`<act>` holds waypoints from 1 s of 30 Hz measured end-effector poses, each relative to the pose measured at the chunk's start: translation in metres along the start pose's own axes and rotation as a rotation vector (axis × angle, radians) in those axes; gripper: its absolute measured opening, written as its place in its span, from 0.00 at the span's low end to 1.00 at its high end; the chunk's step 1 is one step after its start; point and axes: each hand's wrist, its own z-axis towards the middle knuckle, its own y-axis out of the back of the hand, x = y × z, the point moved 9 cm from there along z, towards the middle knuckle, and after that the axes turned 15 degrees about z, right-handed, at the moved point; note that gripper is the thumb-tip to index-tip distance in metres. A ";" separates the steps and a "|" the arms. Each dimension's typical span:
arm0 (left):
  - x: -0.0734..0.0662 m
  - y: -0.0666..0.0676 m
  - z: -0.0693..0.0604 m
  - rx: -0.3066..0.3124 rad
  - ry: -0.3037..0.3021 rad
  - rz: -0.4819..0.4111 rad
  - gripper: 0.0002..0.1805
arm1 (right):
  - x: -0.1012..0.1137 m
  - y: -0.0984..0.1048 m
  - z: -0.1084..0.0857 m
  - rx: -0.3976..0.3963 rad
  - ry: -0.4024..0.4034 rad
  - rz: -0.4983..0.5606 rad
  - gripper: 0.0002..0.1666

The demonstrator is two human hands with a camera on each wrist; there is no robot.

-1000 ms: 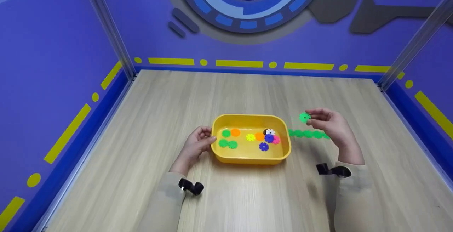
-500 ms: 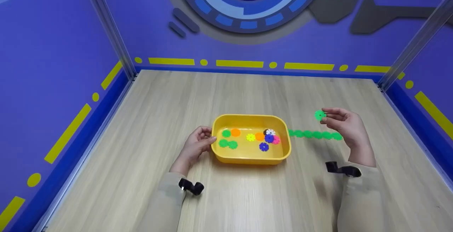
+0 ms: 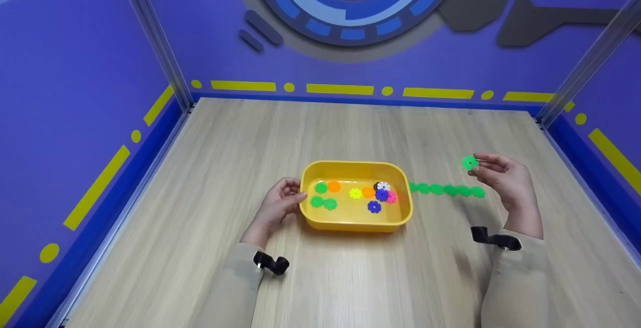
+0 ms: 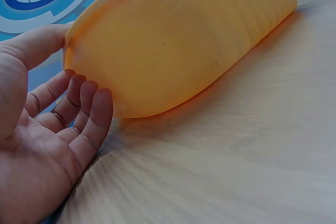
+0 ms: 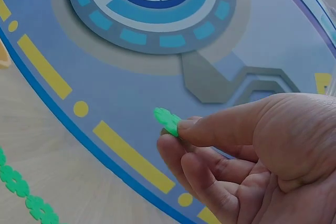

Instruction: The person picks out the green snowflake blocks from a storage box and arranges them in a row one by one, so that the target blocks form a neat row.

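Observation:
A green notched plastic disc point(image 3: 469, 163) is pinched between the thumb and fingers of my right hand point(image 3: 506, 180), held above the table. Below and left of that hand, a row of green discs point(image 3: 450, 190) lies on the tabletop, reaching to the right side of a yellow plastic bin point(image 3: 358, 227). My left hand point(image 3: 280, 203) grips the bin's left end, thumb at the rim and fingertips against the outer wall point(image 4: 168, 45). Inside the bin are several loose discs, among them a green pair point(image 3: 323, 203), an orange disc point(image 3: 333, 187) and a blue disc point(image 3: 374, 207).
The wooden tabletop point(image 3: 260, 132) is bounded by blue-purple panels point(image 3: 340, 67) at the back and both sides. Metal posts point(image 3: 155, 37) stand at the back corners. Black camera mounts point(image 3: 496, 239) sit on both wrists.
My right hand has moved right with the green disc, away from the bin, uncovering the right end of the green row. The left hand and bin have stayed in place.

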 end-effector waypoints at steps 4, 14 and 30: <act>0.000 0.000 0.001 -0.003 0.004 -0.001 0.19 | -0.002 0.007 0.001 -0.011 -0.012 0.055 0.16; -0.002 -0.001 0.000 -0.005 -0.003 -0.009 0.20 | -0.014 0.032 0.002 -0.088 -0.069 0.135 0.15; -0.001 0.000 0.000 0.000 -0.007 -0.004 0.20 | -0.042 0.072 -0.002 -0.263 -0.164 0.178 0.16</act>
